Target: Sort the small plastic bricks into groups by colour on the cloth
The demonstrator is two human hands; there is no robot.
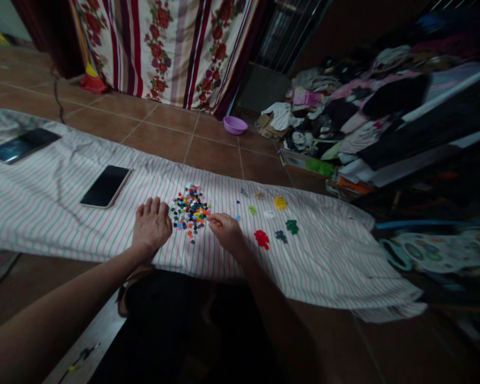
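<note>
A mixed pile of small coloured pieces (191, 209) lies on a pink-striped white cloth (44, 208) spread over the floor. My left hand (151, 225) rests flat on the cloth just left of the pile, fingers stretched out. My right hand (226, 230) sits at the pile's right edge with fingers curled in a pinch; what it holds is too small to make out. To its right lie small sorted heaps: red (261, 239), green (292, 226), yellow (280, 202), dark blue (280, 236) and a few smaller ones.
A phone (105, 186) lies face up on the cloth left of my hand, and a tablet (21, 145) farther left. Beyond are a tiled floor, a purple bowl (235, 125), a floral curtain (172, 48) and heaped clothes (344, 117) on the right.
</note>
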